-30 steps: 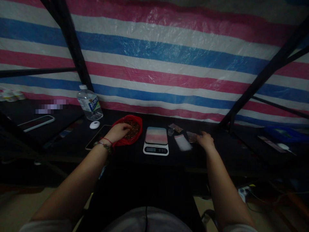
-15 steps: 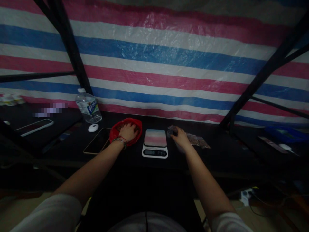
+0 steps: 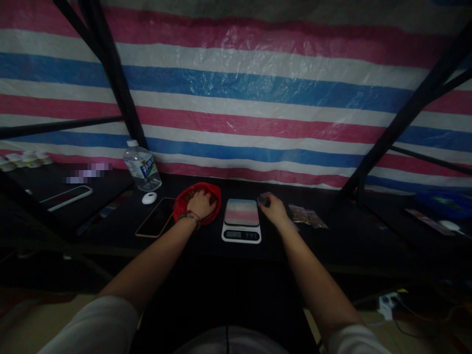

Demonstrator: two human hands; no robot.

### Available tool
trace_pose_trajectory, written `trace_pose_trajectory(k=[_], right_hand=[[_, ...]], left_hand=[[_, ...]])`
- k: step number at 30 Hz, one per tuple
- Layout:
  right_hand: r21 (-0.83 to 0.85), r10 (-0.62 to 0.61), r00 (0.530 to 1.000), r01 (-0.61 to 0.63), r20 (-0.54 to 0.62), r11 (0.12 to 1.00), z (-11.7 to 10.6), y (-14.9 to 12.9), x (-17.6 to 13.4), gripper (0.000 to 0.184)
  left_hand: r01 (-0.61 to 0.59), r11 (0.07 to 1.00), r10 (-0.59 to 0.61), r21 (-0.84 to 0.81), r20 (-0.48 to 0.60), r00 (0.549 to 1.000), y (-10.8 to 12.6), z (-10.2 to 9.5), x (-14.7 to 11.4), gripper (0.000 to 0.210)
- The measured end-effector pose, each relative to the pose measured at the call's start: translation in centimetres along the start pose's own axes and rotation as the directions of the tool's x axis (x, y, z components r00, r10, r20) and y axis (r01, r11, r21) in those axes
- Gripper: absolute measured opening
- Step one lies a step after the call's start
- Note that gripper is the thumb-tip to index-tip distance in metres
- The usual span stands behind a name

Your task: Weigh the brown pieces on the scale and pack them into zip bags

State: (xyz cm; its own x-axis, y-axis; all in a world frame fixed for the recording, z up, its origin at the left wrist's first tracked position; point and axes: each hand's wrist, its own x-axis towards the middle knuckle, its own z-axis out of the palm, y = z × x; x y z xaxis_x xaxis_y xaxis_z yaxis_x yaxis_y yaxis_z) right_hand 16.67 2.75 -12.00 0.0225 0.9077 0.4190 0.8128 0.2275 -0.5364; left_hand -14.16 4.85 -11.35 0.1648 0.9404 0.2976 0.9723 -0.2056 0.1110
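Observation:
My left hand (image 3: 201, 204) reaches into a red plastic bag (image 3: 179, 212) with its rim rolled open, fingers apart and lying on small brown bits (image 3: 189, 195). Whether any bits are between the fingertips is hidden. My right hand (image 3: 275, 209) is closed on a small clear plastic piece (image 3: 264, 198), just right of the scale; its exact kind is too dim to tell. Between my hands stands a white kitchen scale (image 3: 241, 226) with nothing on its shiny plate. Right of my right hand lie small clear bags (image 3: 306, 216) holding brown bits.
A phone (image 3: 155, 217), a white mouse (image 3: 149, 198) and a clear bottle (image 3: 143, 167) stand left of the red bag. Farther left are another phone (image 3: 68, 196) and several white bottles (image 3: 29, 159). Dark metal posts (image 3: 125, 98) frame the black table, with a striped sheet (image 3: 250, 123) behind.
The view has shifted slightly, so everything sits a bit right and lower. My left hand stays in the red bag; the clear piece at my right fingertips has tilted a little.

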Motion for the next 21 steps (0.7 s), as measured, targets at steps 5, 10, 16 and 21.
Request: trace_pose_trajectory(k=[5,10,16,21], right_hand=[[0.103,-0.053,0.994,0.062,-0.094,0.993,-0.1,-1.8,0.0,0.031],[0.278,-0.198,0.98,0.181,0.033,0.943,1.3,-6.9,0.2,0.037],[0.293,-0.428,0.874,0.357,0.229,0.887,4.6,-14.3,1.0,0.031],[-0.096,-0.374,0.834,0.446,0.407,0.89,6.6,-17.4,2.9,0.022]], left_hand=[[-0.037,0.999,0.038,-0.007,0.04,0.999,-0.3,-0.2,0.1,0.047],[-0.063,0.995,0.062,-0.081,-0.012,0.998,-1.3,-1.2,0.4,0.048],[-0.013,0.992,0.01,-0.127,-0.021,1.0,-3.5,-3.3,0.0,0.036],[-0.017,0.992,0.023,-0.122,0.045,0.999,-4.7,-5.5,-1.5,0.033]])
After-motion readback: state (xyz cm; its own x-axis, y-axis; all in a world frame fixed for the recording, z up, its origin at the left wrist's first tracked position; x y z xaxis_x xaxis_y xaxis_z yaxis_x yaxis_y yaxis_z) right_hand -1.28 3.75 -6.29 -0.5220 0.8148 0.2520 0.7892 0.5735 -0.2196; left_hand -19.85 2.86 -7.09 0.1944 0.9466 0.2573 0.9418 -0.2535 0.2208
